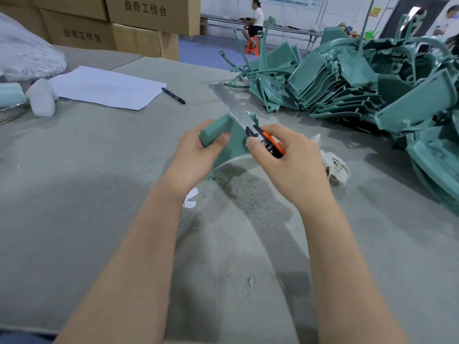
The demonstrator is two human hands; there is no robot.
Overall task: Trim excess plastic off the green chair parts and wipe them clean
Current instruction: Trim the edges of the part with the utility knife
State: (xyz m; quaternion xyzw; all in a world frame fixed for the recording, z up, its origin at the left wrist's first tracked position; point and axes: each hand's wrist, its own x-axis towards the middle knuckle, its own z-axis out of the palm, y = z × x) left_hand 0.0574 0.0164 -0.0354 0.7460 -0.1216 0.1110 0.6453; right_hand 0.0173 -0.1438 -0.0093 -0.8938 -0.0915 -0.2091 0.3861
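Left grip: the left hand (198, 150) is wrapped round the blocky end of a green chair part (234, 141), thumb on top, fingers curled underneath, holding it just above the table.
Right grip: the right hand (288, 162) is closed on the orange utility knife (269, 142), thumb pressed along the handle, with a long stretch of blade (231, 108) run out across the part and pointing away from the body.
Table: grey felt-covered table (74, 194), and everything happens near its middle.
Pile: a big heap of green chair parts (360, 80) is stacked to the right, well apart from the hands. Plenty left to trim, by the look of it.
Boxes: cardboard boxes (149, 13) stand at the far edge.
Paper: a white sheet (106, 88) lies to the far left.
Step in hand: trimming, I'd say, with the blade lying against the part's upper edge. Done well, this means a shallow angle, strokes away from the left thumb, and light passes so that only flash comes off. With so much blade out it may flex, so a shorter blade would be safer.
Rag: a white cloth (337, 167) sits just behind the right hand, handy for the wipe.
Pen: a black pen (173, 96) lies beside the paper.
Shavings: thin green curls (218, 176) are scattered below the part.
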